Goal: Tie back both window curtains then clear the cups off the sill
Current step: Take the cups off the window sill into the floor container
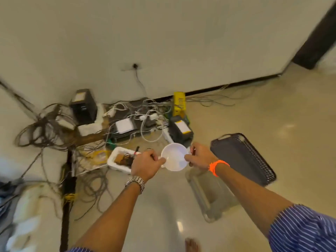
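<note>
Left hand (147, 164) pinched the left rim of the white cup (175, 158) between thumb and curled fingers. Right hand (200, 157) pinched the opposite rim in the same manner. The cup was held in the air, mouth up, above the pale floor (272, 115). Beyond it, a tangle of cables (45, 131) lay at the foot of the wall (163, 33). A dark slatted basket (241, 160) lay on the floor just right of the right hand. A wristwatch (135, 181) sat on the left wrist, an orange band (216, 167) on the right.
</note>
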